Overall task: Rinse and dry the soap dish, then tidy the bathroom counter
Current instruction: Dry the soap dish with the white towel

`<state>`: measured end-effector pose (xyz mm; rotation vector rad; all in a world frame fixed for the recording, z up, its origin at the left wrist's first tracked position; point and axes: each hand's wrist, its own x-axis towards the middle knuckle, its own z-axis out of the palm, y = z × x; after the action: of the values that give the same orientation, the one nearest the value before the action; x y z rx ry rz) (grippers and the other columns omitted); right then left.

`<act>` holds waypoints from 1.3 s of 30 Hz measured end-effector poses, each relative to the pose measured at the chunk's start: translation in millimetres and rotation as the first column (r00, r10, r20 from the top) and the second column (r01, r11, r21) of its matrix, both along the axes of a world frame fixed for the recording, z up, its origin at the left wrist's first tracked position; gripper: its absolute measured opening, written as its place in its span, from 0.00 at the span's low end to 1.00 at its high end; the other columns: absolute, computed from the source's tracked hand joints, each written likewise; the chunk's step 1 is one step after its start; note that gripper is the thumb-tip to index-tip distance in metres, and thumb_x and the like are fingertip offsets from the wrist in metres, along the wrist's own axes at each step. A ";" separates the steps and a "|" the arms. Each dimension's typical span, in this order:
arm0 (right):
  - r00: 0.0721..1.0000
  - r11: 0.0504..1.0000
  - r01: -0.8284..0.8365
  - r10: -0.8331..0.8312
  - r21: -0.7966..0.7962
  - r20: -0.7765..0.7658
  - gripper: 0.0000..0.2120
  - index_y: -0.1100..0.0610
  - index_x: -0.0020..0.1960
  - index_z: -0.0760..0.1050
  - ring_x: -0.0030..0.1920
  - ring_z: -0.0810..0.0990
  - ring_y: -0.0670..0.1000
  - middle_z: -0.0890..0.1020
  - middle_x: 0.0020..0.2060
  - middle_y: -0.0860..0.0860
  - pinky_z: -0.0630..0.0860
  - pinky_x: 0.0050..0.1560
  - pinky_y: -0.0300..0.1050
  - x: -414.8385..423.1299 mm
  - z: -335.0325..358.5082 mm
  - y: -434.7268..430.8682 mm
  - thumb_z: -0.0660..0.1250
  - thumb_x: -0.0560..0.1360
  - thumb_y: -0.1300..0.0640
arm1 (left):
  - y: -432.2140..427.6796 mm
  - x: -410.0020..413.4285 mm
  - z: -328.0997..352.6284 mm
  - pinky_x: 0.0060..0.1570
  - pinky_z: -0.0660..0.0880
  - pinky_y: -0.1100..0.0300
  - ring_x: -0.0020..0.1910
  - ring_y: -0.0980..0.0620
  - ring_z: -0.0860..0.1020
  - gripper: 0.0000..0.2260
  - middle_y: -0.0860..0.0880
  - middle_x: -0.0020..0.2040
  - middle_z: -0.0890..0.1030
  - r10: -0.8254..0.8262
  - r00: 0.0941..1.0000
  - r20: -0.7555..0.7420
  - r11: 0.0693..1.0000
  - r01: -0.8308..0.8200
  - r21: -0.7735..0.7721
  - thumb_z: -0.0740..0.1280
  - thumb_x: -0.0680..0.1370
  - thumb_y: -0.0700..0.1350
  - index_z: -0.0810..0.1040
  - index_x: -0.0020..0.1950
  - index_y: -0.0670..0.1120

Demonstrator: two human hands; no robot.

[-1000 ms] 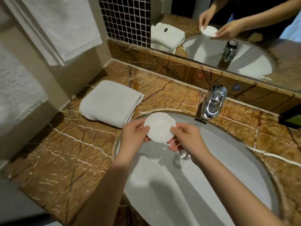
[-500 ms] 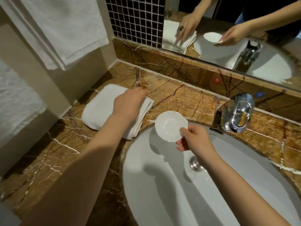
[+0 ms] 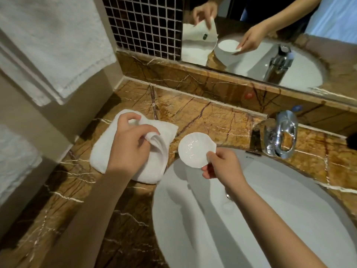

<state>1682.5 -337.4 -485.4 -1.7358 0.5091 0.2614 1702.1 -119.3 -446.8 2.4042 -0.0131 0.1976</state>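
A small white shell-shaped soap dish (image 3: 194, 149) is held by its lower right edge in my right hand (image 3: 224, 167), above the near-left rim of the white sink (image 3: 270, 200). The dish faces up and looks wet. To its left, a folded white towel (image 3: 108, 151) lies on the brown marble counter (image 3: 212, 120). My left hand (image 3: 128, 146) pinches the towel's top layer at its right edge and lifts a fold off the stack.
A chrome tap (image 3: 281, 138) stands behind the sink to the right. A mirror (image 3: 270, 35) runs along the back wall. White towels (image 3: 48, 41) hang on the left wall above the counter.
My left hand let go of the dish, moved left to the folded towel and gripped its top layer. My right hand kept hold of the dish. The view shifted left.
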 end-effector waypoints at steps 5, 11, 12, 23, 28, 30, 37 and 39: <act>0.995 0.995 -0.102 0.102 0.000 0.000 0.10 0.67 0.41 0.72 0.21 0.74 0.54 0.77 0.23 0.55 0.74 0.29 0.47 5.9 9.3 17.4 0.55 0.75 0.66 | -18.8 6.7 5.2 0.52 0.66 0.72 0.55 0.60 0.69 0.14 0.54 0.57 0.71 -0.295 0.954 0.059 0.954 0.290 0.077 0.65 0.74 0.36 0.81 0.52 0.54; 0.986 0.983 -0.135 0.145 -0.124 0.077 0.11 0.65 0.39 0.73 0.25 0.77 0.57 0.79 0.27 0.58 0.78 0.35 0.56 5.8 16.2 24.4 0.54 0.76 0.64 | -26.3 8.3 -4.8 0.64 0.63 0.62 0.65 0.54 0.71 0.19 0.52 0.65 0.76 -0.506 0.862 -0.033 0.826 0.496 0.268 0.66 0.75 0.54 0.76 0.64 0.51; 0.986 0.982 -0.133 0.145 -0.134 0.085 0.12 0.64 0.38 0.73 0.25 0.77 0.56 0.79 0.27 0.57 0.78 0.34 0.56 5.6 16.5 24.5 0.54 0.76 0.64 | -25.1 6.8 -6.7 0.66 0.61 0.60 0.67 0.51 0.71 0.19 0.50 0.66 0.76 -0.536 0.843 -0.045 0.794 0.522 0.311 0.64 0.76 0.54 0.77 0.64 0.49; 0.980 0.971 -0.019 0.066 -0.239 0.190 0.12 0.63 0.36 0.73 0.23 0.78 0.55 0.79 0.23 0.54 0.80 0.34 0.59 1.2 13.2 34.4 0.55 0.75 0.63 | -22.1 1.9 8.5 0.32 0.80 0.52 0.49 0.43 0.81 0.16 0.45 0.49 0.85 -0.616 0.786 0.049 0.697 0.515 0.499 0.71 0.67 0.35 0.82 0.53 0.42; 0.963 0.957 0.034 0.046 -0.288 0.266 0.13 0.64 0.34 0.72 0.26 0.79 0.57 0.79 0.21 0.55 0.79 0.36 0.59 0.1 14.0 33.6 0.55 0.75 0.62 | -29.4 -11.4 7.6 0.25 0.76 0.54 0.43 0.45 0.81 0.10 0.48 0.41 0.84 -0.538 0.841 0.060 0.757 0.450 0.474 0.71 0.68 0.36 0.83 0.48 0.44; 0.961 0.957 0.052 0.029 -0.285 0.273 0.13 0.66 0.35 0.72 0.25 0.79 0.57 0.79 0.21 0.56 0.79 0.37 0.57 0.1 13.5 32.0 0.55 0.74 0.62 | -37.8 -19.2 5.3 0.28 0.76 0.54 0.43 0.44 0.81 0.11 0.47 0.41 0.84 -0.485 0.871 0.076 0.804 0.410 0.431 0.71 0.68 0.34 0.83 0.48 0.43; 0.937 0.977 0.103 -0.033 -0.184 0.348 0.12 0.65 0.38 0.74 0.23 0.77 0.54 0.77 0.23 0.57 0.78 0.30 0.55 7.9 32.5 17.9 0.55 0.76 0.64 | -54.0 -31.3 1.9 0.40 0.72 0.62 0.43 0.53 0.76 0.12 0.52 0.41 0.80 -0.260 0.946 0.195 0.962 0.237 0.134 0.61 0.73 0.35 0.78 0.48 0.49; 0.909 0.986 0.132 -0.078 -0.105 0.409 0.13 0.58 0.38 0.74 0.22 0.74 0.50 0.77 0.24 0.55 0.73 0.23 0.47 12.4 47.9 7.8 0.56 0.77 0.63 | -54.1 -33.6 1.7 0.38 0.67 0.68 0.41 0.57 0.73 0.13 0.57 0.39 0.76 -0.121 0.990 0.076 0.979 0.132 -0.155 0.56 0.72 0.39 0.73 0.45 0.56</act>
<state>1695.0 -329.6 -437.5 -1.8207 0.3180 -0.2130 1668.5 -173.4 -445.1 2.2280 -0.1742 0.2107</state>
